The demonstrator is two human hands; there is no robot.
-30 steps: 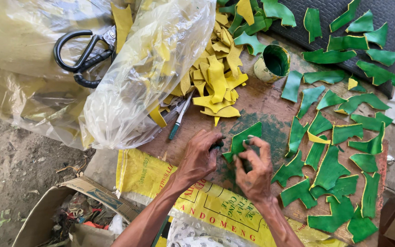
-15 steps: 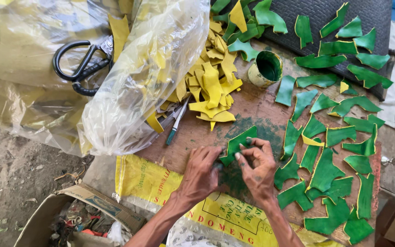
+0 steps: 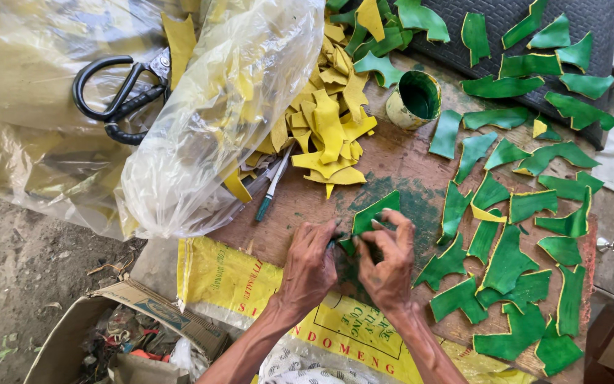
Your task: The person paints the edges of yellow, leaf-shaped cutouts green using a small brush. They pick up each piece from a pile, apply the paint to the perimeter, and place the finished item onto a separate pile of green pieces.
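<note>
My left hand point(image 3: 310, 267) and my right hand point(image 3: 389, 263) meet over a green-stained wooden board point(image 3: 392, 160). Between them lies a leaf-shaped piece painted green with a yellow edge point(image 3: 372, 213). My right hand's fingers hold the piece down at its lower end. My left hand's fingers pinch a small dark tool at the piece's lower left edge; the tool's tip is hidden. A pile of unpainted yellow pieces point(image 3: 328, 135) lies farther up the board.
A small cup of green paint point(image 3: 413, 99) stands at the board's far side. Several green pieces point(image 3: 513, 249) are spread to the right. A green-handled brush point(image 3: 271, 188) lies left of centre. Black scissors point(image 3: 119, 96) rest on plastic bags point(image 3: 207, 121). A cardboard box point(image 3: 119, 338) sits lower left.
The hands have stayed on the same green piece, with the fingers shifting slightly along its lower edge. The camera view has drifted a little.
</note>
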